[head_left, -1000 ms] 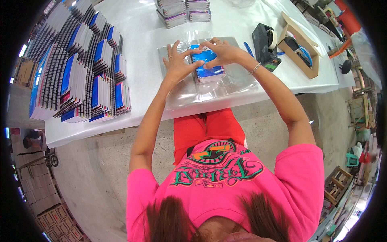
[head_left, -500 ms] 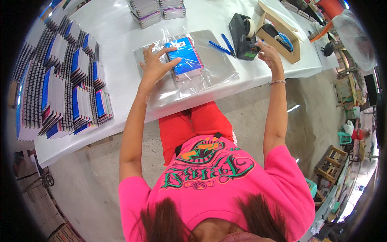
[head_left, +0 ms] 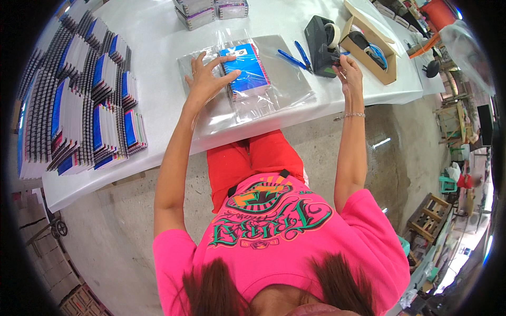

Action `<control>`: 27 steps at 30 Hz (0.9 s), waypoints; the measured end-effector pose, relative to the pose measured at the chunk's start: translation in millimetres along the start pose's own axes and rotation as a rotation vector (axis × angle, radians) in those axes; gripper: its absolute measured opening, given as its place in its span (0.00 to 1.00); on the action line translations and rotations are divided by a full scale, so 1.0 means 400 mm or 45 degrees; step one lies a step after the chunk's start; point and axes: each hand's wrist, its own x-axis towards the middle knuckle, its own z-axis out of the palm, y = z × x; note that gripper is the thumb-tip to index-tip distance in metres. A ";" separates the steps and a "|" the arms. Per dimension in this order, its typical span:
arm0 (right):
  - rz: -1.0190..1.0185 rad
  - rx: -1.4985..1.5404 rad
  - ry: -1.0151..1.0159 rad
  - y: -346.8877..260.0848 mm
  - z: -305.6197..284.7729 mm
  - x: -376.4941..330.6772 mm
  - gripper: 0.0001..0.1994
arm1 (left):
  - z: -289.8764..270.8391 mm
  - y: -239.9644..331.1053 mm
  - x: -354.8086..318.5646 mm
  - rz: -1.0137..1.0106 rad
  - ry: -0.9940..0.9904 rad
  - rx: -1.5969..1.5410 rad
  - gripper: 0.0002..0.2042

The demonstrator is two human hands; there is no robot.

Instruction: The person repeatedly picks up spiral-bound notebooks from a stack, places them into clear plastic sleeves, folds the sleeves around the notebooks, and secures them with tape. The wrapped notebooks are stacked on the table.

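A blue-covered spiral notebook (head_left: 249, 73), or a small stack of them, lies wrapped in clear plastic on a pile of clear plastic sheets (head_left: 292, 87). My left hand (head_left: 205, 79) rests at its left edge, fingers spread, with thumb and fingertips on the blue cover. To the right stands a black tape dispenser (head_left: 319, 50) carrying a roll of tape (head_left: 332, 36). At the dispenser's front end, my right hand (head_left: 350, 76) pinches with thumb and forefinger at the tape; the clear strip itself hardly shows. Blue-handled nippers (head_left: 296, 59) lie between notebook and dispenser.
Several tall stacks of spiral notebooks (head_left: 89, 100) cover the table's left side. More wrapped bundles (head_left: 211, 11) stand at the far edge. An open cardboard box (head_left: 387, 71) holding a dark item and a blue cord is right of the dispenser. The white table's front edge (head_left: 174, 150) runs before me.
My right hand has shifted slightly at the dispenser's front, its fingers now more upright and closed. My left hand stays on the notebook. The whole view has shifted a little.
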 end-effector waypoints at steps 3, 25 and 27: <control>-0.023 0.145 -0.076 -0.005 -0.013 -0.033 0.09 | 0.003 0.000 -0.002 -0.012 -0.005 -0.049 0.27; -0.385 -0.839 -1.449 -0.043 0.426 -0.171 0.11 | -0.003 -0.016 0.006 0.036 -0.026 -0.055 0.30; -0.359 -0.930 -1.617 -0.021 0.471 -0.136 0.10 | 0.005 -0.015 0.008 0.040 -0.019 -0.056 0.30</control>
